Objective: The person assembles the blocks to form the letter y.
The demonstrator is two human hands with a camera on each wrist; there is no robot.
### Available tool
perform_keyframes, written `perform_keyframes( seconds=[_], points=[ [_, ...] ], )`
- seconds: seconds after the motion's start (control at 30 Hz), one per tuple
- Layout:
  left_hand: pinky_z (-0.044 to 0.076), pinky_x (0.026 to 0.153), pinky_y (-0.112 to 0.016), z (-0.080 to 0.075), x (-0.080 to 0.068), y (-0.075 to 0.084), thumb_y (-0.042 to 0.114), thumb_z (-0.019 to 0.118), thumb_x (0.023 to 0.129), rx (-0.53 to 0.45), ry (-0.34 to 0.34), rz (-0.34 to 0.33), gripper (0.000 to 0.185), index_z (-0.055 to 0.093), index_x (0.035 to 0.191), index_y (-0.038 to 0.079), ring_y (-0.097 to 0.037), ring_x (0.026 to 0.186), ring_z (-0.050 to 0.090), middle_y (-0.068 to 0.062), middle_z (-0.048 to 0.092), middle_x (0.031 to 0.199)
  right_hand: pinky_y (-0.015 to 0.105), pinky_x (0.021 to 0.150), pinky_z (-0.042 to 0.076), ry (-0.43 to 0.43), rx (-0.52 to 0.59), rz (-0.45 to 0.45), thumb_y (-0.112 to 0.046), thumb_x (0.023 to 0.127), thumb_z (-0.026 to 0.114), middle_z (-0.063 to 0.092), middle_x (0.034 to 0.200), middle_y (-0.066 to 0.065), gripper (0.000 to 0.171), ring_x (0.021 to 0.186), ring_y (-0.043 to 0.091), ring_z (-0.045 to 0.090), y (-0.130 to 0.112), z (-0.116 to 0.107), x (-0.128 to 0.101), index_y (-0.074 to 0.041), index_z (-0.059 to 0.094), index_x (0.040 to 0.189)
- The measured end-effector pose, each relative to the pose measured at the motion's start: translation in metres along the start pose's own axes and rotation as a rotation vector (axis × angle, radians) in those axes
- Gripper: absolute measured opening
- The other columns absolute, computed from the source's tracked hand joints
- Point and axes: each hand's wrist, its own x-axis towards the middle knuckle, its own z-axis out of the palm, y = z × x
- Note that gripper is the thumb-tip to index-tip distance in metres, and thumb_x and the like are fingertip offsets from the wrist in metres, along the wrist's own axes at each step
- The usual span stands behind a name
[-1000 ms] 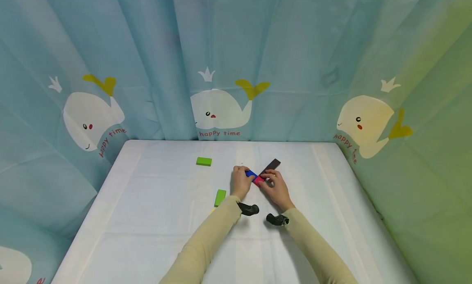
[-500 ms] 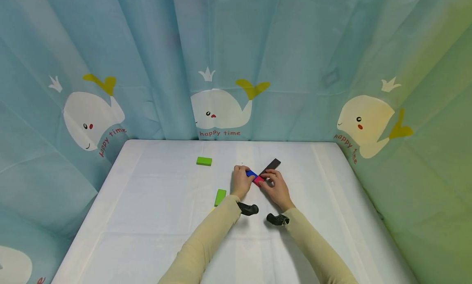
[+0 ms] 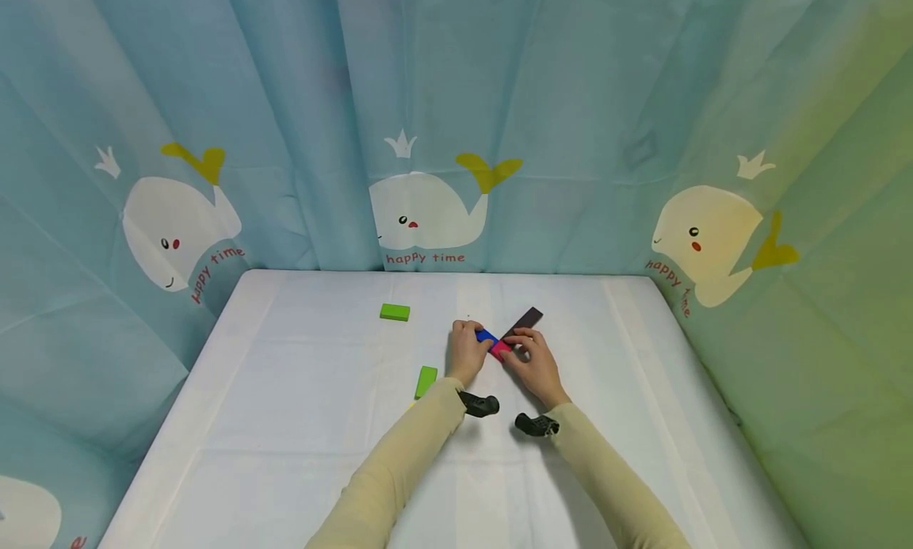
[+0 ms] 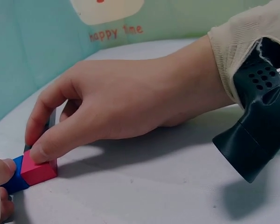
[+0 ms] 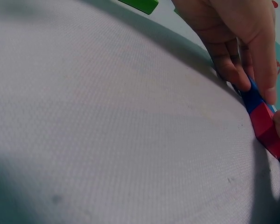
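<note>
Both hands meet near the middle of the white table [image 3: 299,422], where three small blocks lie end to end. The left hand [image 3: 465,354] curls its fingers around the blue block [image 3: 487,337], pinching it against the tabletop; in the right wrist view its fingertips [image 5: 238,77] wrap the blue block's far side. The right hand [image 3: 535,360] pinches the red block [image 3: 500,348] between thumb and forefinger, and the red block's end touches the blue one. A dark brown block [image 3: 523,322] runs on from the red block, slanting away toward the curtain [image 3: 571,97]. One green block [image 3: 425,381] lies just left of the left wrist, and another green block [image 3: 395,312] sits well apart, farther back on the table
</note>
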Motion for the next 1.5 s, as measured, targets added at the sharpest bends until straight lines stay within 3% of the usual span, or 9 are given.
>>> perform_keyframes(
  seconds=[0.17,0.33,0.43,0.63,0.73,0.83,1.0,1.17,1.5],
  points=[
    [0.049,0.085,-0.036,-0.009,0.01,-0.006,0.014,0.075,0.086,0.015,0.009,-0.025,0.022,0.067,0.104,0.003,-0.028,0.097,0.057,-0.015,0.055,0.11,0.045,0.084,0.046,-0.008,-0.003,0.004,-0.018,0.088,0.074,0.053,0.131,0.015,0.028,0.098,0.029,0.058,-0.001,0.001,0.0,-0.002,0.07,0.11],
    [0.048,0.087,-0.039,-0.035,0.028,-0.012,0.011,0.072,0.088,-0.039,0.06,-0.032,0.023,0.066,0.108,-0.001,-0.032,0.098,0.059,-0.018,0.055,0.11,0.045,0.084,0.046,0.001,-0.007,-0.004,-0.02,0.088,0.075,0.054,0.13,0.014,0.028,0.098,0.028,0.058,0.0,0.0,0.0,-0.003,0.07,0.109],
    [0.046,0.091,-0.041,-0.055,0.039,-0.02,0.014,0.07,0.091,0.041,0.121,-0.05,0.022,0.066,0.109,0.002,-0.033,0.104,0.056,-0.017,0.056,0.113,0.046,0.085,0.046,-0.002,-0.005,-0.004,-0.02,0.088,0.074,0.054,0.13,0.015,0.027,0.099,0.029,0.058,0.0,0.0,-0.001,-0.003,0.07,0.109],
    [0.037,0.094,-0.049,-0.089,0.052,-0.042,0.016,0.072,0.09,0.222,0.299,-0.158,0.029,0.063,0.115,0.005,-0.036,0.116,0.043,-0.018,0.052,0.123,0.046,0.088,0.046,-0.021,0.007,0.026,-0.022,0.089,0.073,0.052,0.132,0.013,0.028,0.101,0.028,0.058,0.0,-0.003,-0.001,-0.004,0.07,0.11],
    [0.034,0.097,-0.051,-0.099,0.055,-0.054,0.014,0.072,0.089,0.265,0.328,-0.214,0.033,0.06,0.119,0.003,-0.038,0.119,0.039,-0.021,0.047,0.126,0.046,0.088,0.046,-0.026,0.007,0.027,-0.023,0.09,0.073,0.052,0.133,0.013,0.029,0.101,0.028,0.058,0.0,-0.003,-0.001,-0.004,0.07,0.111],
    [0.037,0.097,-0.051,-0.106,0.055,-0.063,0.012,0.07,0.09,0.293,0.309,-0.238,0.034,0.06,0.12,-0.001,-0.04,0.116,0.041,-0.024,0.048,0.125,0.046,0.088,0.046,-0.026,0.009,0.031,-0.023,0.09,0.073,0.052,0.133,0.013,0.028,0.101,0.028,0.058,0.001,-0.003,-0.001,-0.005,0.07,0.111],
    [0.041,0.094,-0.05,-0.113,0.052,-0.073,0.011,0.067,0.092,0.277,0.21,-0.225,0.029,0.063,0.115,-0.006,-0.043,0.107,0.05,-0.025,0.054,0.116,0.045,0.088,0.046,-0.027,0.005,0.033,-0.023,0.09,0.073,0.052,0.133,0.013,0.028,0.101,0.028,0.058,0.001,-0.001,0.0,-0.005,0.07,0.111],
    [0.041,0.093,-0.048,-0.114,0.051,-0.072,0.012,0.068,0.092,0.268,0.172,-0.186,0.026,0.067,0.111,-0.005,-0.041,0.104,0.053,-0.024,0.057,0.114,0.046,0.087,0.045,-0.02,0.011,0.027,-0.022,0.09,0.073,0.052,0.133,0.013,0.027,0.1,0.028,0.058,-0.002,-0.002,0.0,-0.005,0.07,0.111],
    [0.046,0.09,-0.046,-0.112,0.054,-0.07,0.012,0.07,0.09,0.204,0.096,-0.183,0.029,0.066,0.113,-0.005,-0.038,0.104,0.055,-0.021,0.056,0.117,0.046,0.088,0.046,-0.024,0.002,0.026,-0.021,0.09,0.073,0.052,0.132,0.013,0.026,0.1,0.028,0.058,-0.001,-0.001,-0.001,-0.004,0.07,0.11]
  ],
)
